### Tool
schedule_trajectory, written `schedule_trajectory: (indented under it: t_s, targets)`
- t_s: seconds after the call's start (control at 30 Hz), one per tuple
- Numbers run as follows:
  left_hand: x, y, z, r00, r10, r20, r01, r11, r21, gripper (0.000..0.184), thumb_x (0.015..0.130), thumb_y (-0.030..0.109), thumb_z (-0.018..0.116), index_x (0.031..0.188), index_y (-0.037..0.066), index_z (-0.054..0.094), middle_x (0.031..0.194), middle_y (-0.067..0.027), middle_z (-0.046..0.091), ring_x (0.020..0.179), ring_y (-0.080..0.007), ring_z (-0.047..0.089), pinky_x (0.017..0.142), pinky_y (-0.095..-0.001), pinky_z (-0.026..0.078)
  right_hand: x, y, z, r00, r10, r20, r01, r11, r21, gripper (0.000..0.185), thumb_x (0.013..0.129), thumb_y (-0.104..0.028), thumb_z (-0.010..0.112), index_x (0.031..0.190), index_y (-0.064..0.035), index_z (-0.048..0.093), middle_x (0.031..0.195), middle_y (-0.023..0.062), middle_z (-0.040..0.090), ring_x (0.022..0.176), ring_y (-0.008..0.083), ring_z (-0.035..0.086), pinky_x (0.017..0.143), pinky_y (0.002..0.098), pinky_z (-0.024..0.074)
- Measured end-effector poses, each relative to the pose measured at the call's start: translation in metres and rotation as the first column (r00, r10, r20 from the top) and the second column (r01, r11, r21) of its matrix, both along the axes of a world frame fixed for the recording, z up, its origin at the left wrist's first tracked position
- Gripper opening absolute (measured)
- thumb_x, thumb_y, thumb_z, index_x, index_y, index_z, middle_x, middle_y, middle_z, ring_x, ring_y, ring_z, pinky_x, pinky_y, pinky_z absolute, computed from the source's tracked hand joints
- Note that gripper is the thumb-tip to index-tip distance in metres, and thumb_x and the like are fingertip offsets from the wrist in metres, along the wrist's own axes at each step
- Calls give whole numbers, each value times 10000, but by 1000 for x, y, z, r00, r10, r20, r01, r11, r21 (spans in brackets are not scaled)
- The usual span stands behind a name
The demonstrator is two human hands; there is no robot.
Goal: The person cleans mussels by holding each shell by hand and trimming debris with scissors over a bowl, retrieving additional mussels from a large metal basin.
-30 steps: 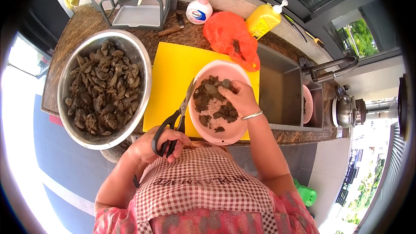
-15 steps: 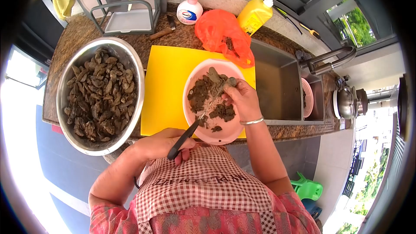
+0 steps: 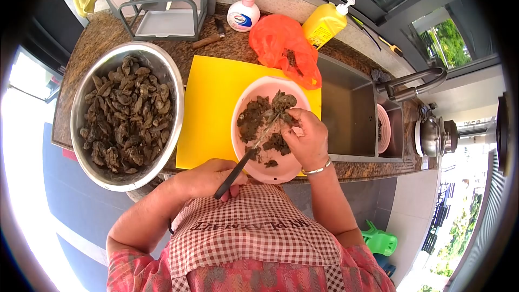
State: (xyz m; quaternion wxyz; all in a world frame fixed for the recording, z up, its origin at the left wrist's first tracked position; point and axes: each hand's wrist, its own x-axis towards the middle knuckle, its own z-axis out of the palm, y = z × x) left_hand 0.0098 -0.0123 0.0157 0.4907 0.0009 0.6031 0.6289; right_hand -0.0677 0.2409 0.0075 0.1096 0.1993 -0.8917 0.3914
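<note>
My left hand (image 3: 219, 178) is closed around what look like black-handled scissors (image 3: 238, 172), mostly seen edge-on. Their narrow metal blades point up and right over a pink bowl (image 3: 238, 89), reaching a dark brown, oyster-like piece (image 3: 284, 101). Between thumb and fingers, my right hand (image 3: 308, 135) pinches that piece above the bowl's right side. Inside the bowl lie dark brown clumps (image 3: 250, 121) and a small loose bit (image 3: 270, 164). A large steel basin (image 3: 89, 165) on the left holds many similar whole pieces (image 3: 127, 113).
Under the bowl lies a yellow cutting board (image 3: 208, 103). Behind it are a red plastic bag (image 3: 275, 38), a pump bottle (image 3: 243, 13), a yellow bottle (image 3: 324, 24), a wooden-handled tool (image 3: 208, 41) and a rack (image 3: 162, 16). A sink (image 3: 346, 108) with a faucet (image 3: 416, 84) lies right.
My right hand has shifted slightly lower and right, and the piece in it shows a different side. The scissors stay pointed at it. My view has shifted slightly.
</note>
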Motion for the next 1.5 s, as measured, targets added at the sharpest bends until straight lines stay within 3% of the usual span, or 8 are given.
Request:
schedule_trajectory:
  t_s: [0.13, 0.33, 0.6, 0.9, 1.03, 1.13, 1.33, 1.5]
  targets:
    - [-1, -2, 0, 1000, -8, -29, 8, 1000, -10, 427, 977, 346, 558, 1146, -41, 622, 828, -98, 659, 695, -155, 643, 608, -272, 510, 0, -1, -5, 1000, -16, 1, 16, 1000, -24, 233, 754, -24, 727, 969, 12, 646, 943, 156, 679, 792, 296, 675, 713, 353, 557]
    - [-4, 1, -2, 997, -39, -65, 34, 996, -82, 417, 984, 341, 551, 1125, -44, 630, 808, -98, 662, 666, -144, 644, 594, -263, 518, -1, -6, 0, 968, 170, -183, -143, 978, 151, 243, 715, -10, 727, 947, -19, 657, 973, 157, 683, 893, 312, 681, 756, 372, 566]
    - [-4, 6, 2, 997, 10, -72, -9, 1000, 21, 397, 994, 328, 534, 1085, -38, 659, 698, -88, 650, 573, -148, 637, 535, -262, 512, 4, -5, -15, 980, 94, -174, -82, 994, 77, 253, 684, -4, 742, 924, -22, 665, 1010, 155, 686, 912, 296, 682, 790, 351, 563]
    - [-5, 22, -4, 914, 183, 361, -259, 950, 176, 526, 945, 447, 537, 1119, -34, 661, 746, -98, 662, 573, -149, 620, 479, -238, 443, -1, -3, -39, 969, 137, -205, -107, 983, 152, 280, 706, -50, 759, 962, -54, 643, 1042, 135, 644, 873, 312, 666, 722, 374, 561]
    - [-4, 27, -7, 942, 175, 287, -210, 973, 99, 537, 934, 463, 545, 1110, -31, 660, 769, -101, 667, 603, -147, 629, 478, -235, 434, 2, -7, -40, 986, 110, -123, -87, 979, 183, 275, 692, -22, 769, 938, -16, 646, 998, 169, 657, 911, 330, 657, 774, 388, 555]
    - [-6, 26, -3, 963, 150, 224, -161, 987, 31, 538, 936, 468, 541, 1099, -30, 666, 763, -94, 670, 618, -147, 642, 484, -232, 437, 0, -9, -35, 985, 108, -132, -77, 973, 218, 249, 704, -9, 754, 922, -9, 635, 992, 161, 654, 868, 286, 665, 729, 356, 556]
    - [-6, 15, -6, 987, 91, 130, -99, 993, 59, 520, 947, 450, 535, 1085, -30, 678, 736, -89, 671, 602, -148, 652, 491, -240, 449, -4, -4, -44, 934, 18, 356, 96, 950, -297, 160, 801, -10, 720, 914, 9, 608, 879, 48, 664, 697, 89, 622, 620, 250, 521]
    - [-5, 13, -7, 993, 82, 87, -91, 989, 114, 479, 975, 396, 512, 1087, -39, 679, 716, -90, 664, 577, -143, 643, 493, -235, 454, -7, -4, -55, 794, 75, 604, 338, 771, -540, 179, 826, -61, 731, 928, 33, 618, 834, 42, 661, 724, 94, 633, 644, 264, 525]
